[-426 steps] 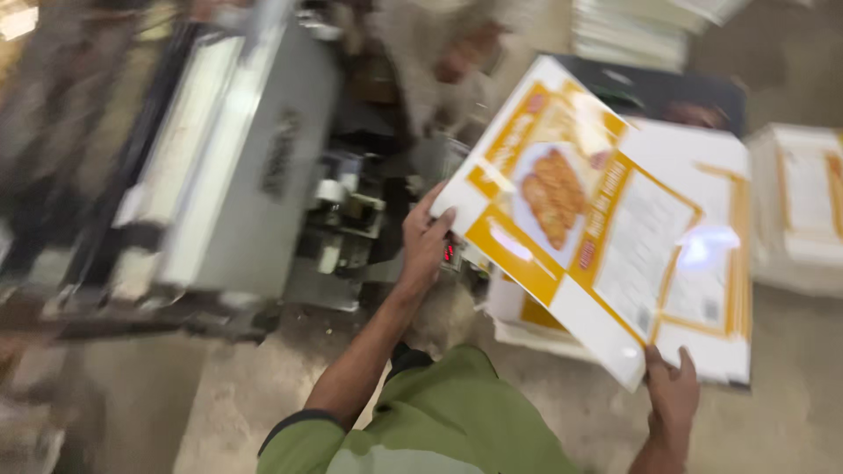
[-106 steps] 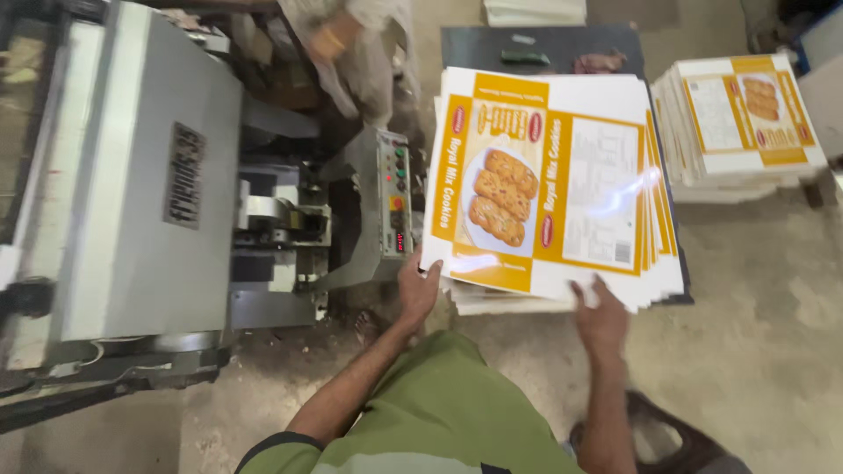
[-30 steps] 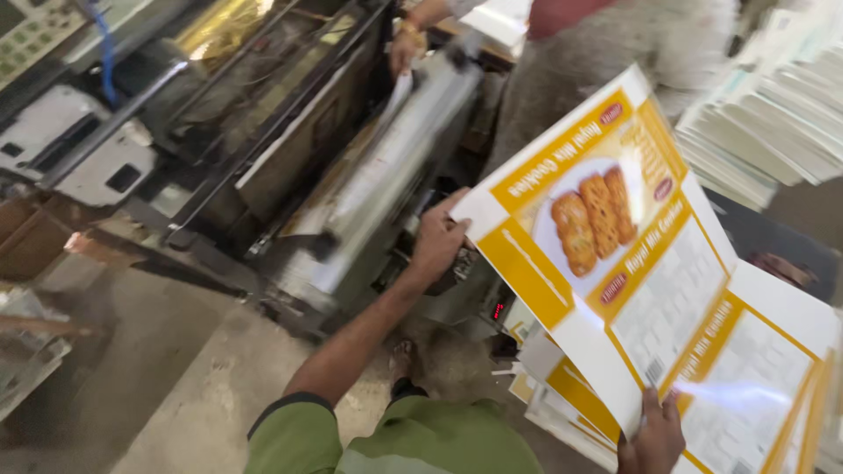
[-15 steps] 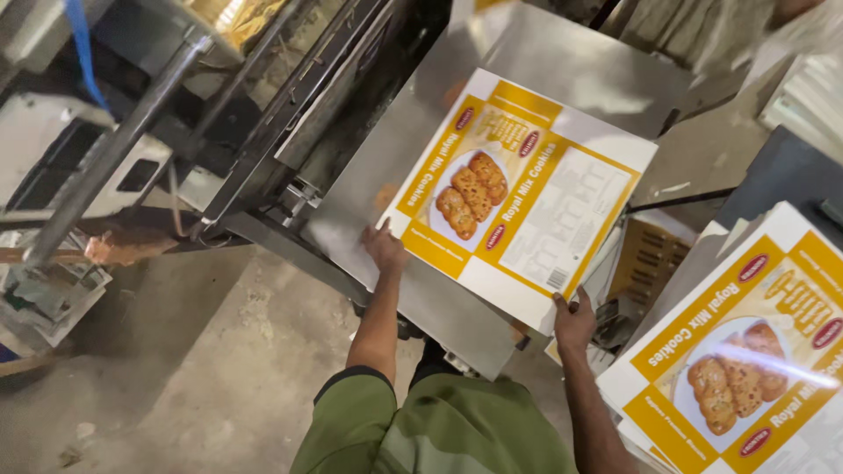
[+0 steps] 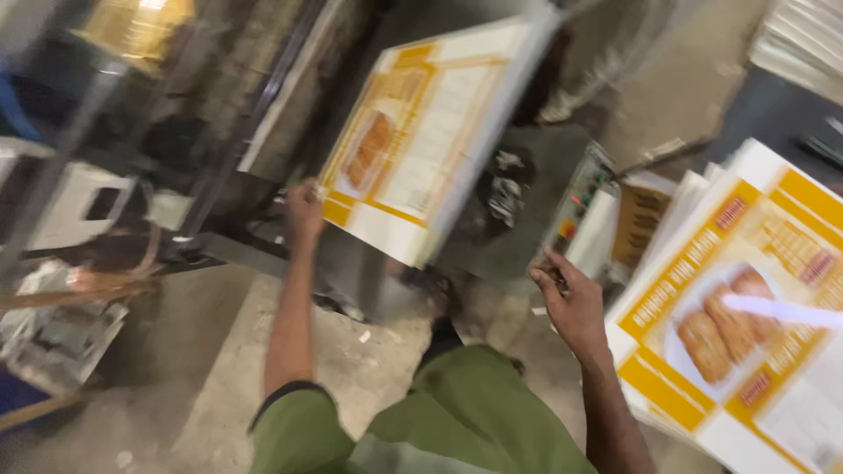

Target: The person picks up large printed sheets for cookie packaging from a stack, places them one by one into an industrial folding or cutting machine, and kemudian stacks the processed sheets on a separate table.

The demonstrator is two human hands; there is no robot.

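Printed card sheet (image 5: 421,140), white and orange with a biscuit picture, is held up over the grey machine bed (image 5: 518,219). Its long axis runs from lower left to upper right, tilted away from the body. One sheet is counted in the air; whether more lie under it cannot be told through the blur.

Left hand (image 5: 303,211) is seen at the sheet's lower left corner, fingers closed on the edge. The sheet lies up and to the right of that hand, which is the nearer one.

Right hand (image 5: 571,298) is off the sheet, well to its right, fingers loosely spread, nothing held; it hangs between the control panel (image 5: 584,206) and one stack of like sheets (image 5: 746,298) on the right. A second pile (image 5: 803,39) is glimpsed at upper right. Concrete floor (image 5: 219,360) below.
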